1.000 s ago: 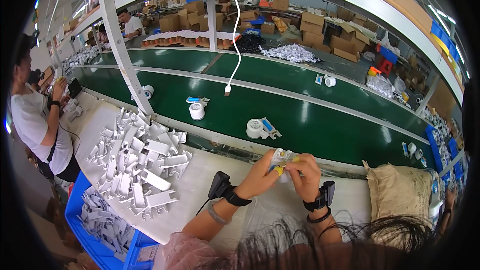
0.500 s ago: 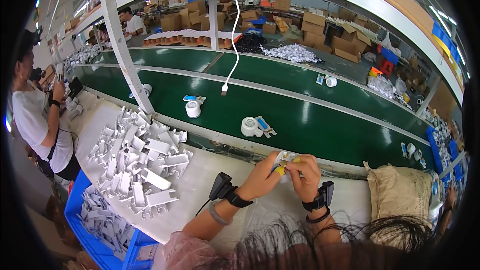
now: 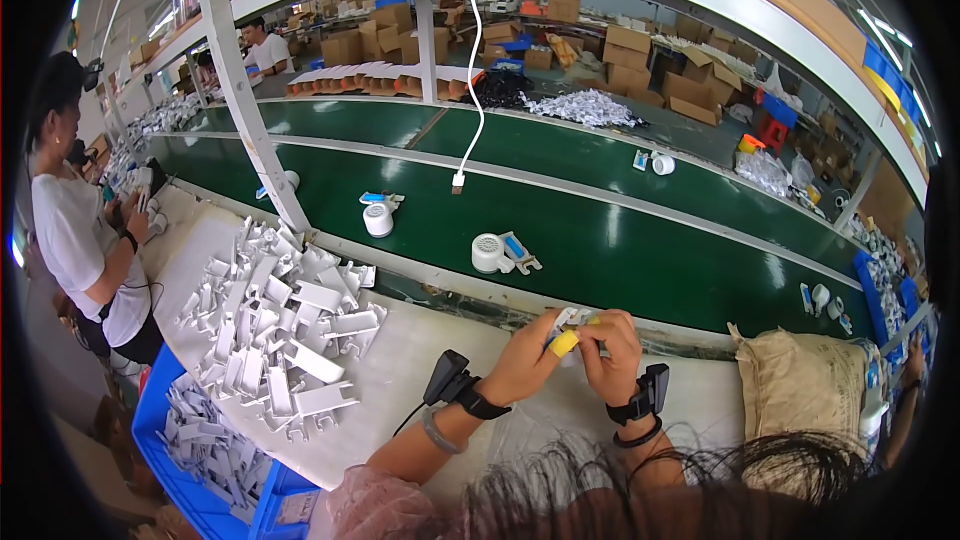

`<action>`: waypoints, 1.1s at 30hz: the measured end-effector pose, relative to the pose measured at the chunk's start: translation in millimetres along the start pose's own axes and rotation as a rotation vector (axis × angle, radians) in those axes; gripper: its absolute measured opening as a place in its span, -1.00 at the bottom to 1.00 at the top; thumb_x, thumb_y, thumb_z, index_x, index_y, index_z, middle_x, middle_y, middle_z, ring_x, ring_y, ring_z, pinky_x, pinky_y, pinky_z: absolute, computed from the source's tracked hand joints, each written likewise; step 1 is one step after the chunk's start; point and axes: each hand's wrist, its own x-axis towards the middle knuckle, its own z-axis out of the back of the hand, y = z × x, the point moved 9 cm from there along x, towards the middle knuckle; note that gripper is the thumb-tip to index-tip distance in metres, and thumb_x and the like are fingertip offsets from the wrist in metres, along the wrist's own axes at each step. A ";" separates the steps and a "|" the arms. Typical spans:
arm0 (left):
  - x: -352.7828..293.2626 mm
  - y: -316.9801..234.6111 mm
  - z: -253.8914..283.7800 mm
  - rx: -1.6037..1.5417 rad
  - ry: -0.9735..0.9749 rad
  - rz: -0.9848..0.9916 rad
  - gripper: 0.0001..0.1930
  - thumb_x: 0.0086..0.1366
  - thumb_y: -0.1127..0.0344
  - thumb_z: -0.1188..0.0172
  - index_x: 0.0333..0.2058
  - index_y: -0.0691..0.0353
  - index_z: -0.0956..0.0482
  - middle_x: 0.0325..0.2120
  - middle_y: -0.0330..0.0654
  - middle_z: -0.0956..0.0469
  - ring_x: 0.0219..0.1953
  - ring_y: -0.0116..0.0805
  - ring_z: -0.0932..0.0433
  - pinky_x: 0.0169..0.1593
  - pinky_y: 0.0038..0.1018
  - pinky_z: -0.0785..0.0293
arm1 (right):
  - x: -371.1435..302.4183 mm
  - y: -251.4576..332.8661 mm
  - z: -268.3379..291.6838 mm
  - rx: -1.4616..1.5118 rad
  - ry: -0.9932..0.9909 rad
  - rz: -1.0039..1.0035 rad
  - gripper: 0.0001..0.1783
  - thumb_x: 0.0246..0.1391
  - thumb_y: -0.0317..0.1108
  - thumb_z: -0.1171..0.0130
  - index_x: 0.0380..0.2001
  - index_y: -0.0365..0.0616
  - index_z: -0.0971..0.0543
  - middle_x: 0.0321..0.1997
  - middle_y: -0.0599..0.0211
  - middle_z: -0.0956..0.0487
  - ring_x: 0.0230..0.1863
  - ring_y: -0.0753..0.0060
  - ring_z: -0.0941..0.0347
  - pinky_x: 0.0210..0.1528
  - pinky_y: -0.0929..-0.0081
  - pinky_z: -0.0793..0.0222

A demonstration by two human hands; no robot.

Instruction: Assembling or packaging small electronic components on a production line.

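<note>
Both of my hands meet above the near edge of the bench, closed around a small white plastic part (image 3: 572, 317). My left hand (image 3: 528, 358) grips it from the left, and my right hand (image 3: 612, 348) pinches at it from the other side. Something yellow (image 3: 564, 343), perhaps a finger cover, shows between the hands, with a smaller yellow patch by the right fingers. My fingers hide most of the part. To the left, a heap of white plastic housings (image 3: 275, 325) covers the bench.
A green conveyor belt (image 3: 600, 265) runs beyond the bench, carrying round white units (image 3: 488, 252) with blue-marked pieces. A white cable (image 3: 472, 120) hangs over it. On the right lies a brown sack (image 3: 800, 385); at lower left, a blue bin (image 3: 205, 500). A person (image 3: 90, 230) stands at left.
The yellow thing between my hands has turned and shows more of its face. White units on the belt have shifted slightly left. The person at left has lowered their hands.
</note>
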 end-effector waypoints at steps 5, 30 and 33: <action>-2.2 -1.6 1.5 -0.026 -0.044 -0.012 -0.68 0.31 0.39 -0.02 0.03 0.32 -0.39 -0.26 0.05 -0.55 -0.26 -0.06 -0.55 -0.16 -0.35 -0.45 | -3.8 -2.2 -3.6 0.012 -0.002 -0.018 -0.81 -0.12 -0.66 -0.26 -0.39 -0.20 -0.55 -0.37 0.20 -0.50 -0.28 0.15 -0.43 -0.22 0.36 -0.35; -3.7 94.0 0.0 -0.585 -0.048 0.543 -0.38 0.40 -0.22 0.27 -0.13 0.28 -0.48 -0.40 -0.12 -0.57 -0.49 -0.32 -0.56 -0.55 -0.34 -0.54 | 9.2 -43.9 38.2 0.297 0.072 -0.496 -0.95 0.05 -0.58 -0.20 -0.37 -0.28 -0.55 -0.43 0.28 -0.54 -0.44 0.50 -0.50 -0.39 0.60 -0.38; -5.6 98.8 2.8 -0.581 -0.072 0.570 -0.38 0.40 -0.23 0.28 -0.12 0.26 -0.48 -0.37 -0.11 -0.58 -0.47 -0.29 -0.57 -0.54 -0.31 -0.56 | 11.3 -42.8 36.0 0.241 0.158 -0.466 -0.97 0.07 -0.55 -0.20 -0.39 -0.28 -0.55 -0.44 0.28 -0.54 -0.47 0.48 -0.50 -0.41 0.59 -0.39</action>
